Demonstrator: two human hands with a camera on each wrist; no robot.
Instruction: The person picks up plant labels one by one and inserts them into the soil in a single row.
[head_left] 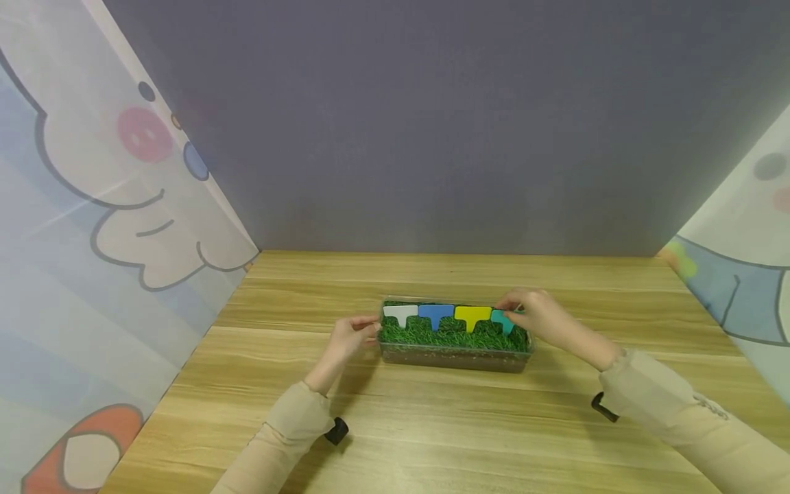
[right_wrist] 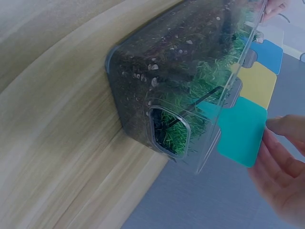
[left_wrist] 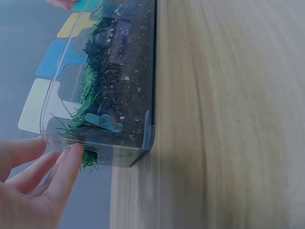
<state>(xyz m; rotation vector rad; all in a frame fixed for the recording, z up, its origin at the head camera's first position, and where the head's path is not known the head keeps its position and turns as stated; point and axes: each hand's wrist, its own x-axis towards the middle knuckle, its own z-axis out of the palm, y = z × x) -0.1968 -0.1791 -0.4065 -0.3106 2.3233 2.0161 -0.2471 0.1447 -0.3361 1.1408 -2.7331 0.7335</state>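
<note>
A clear plastic planter box (head_left: 457,358) holds dark soil and green grass (head_left: 444,336). Along its back side stand several T-shaped plant labels: a white label (head_left: 400,313), a blue label (head_left: 435,313), a yellow label (head_left: 472,315) and a teal label (head_left: 506,320). My right hand (head_left: 535,317) pinches the teal label's top edge between thumb and fingers; in the right wrist view this label (right_wrist: 242,131) rises above the rim, its lower part behind the clear wall. My left hand (head_left: 345,342) touches the box's left end near the rim with fairly straight fingers (left_wrist: 66,174).
The box stands on a wood-grain table (head_left: 432,425). A dark grey panel (head_left: 432,137) rises behind it, with cartoon-printed sheets (head_left: 92,240) on both sides. Through the box's end wall, a small blue piece (left_wrist: 104,122) shows against the soil.
</note>
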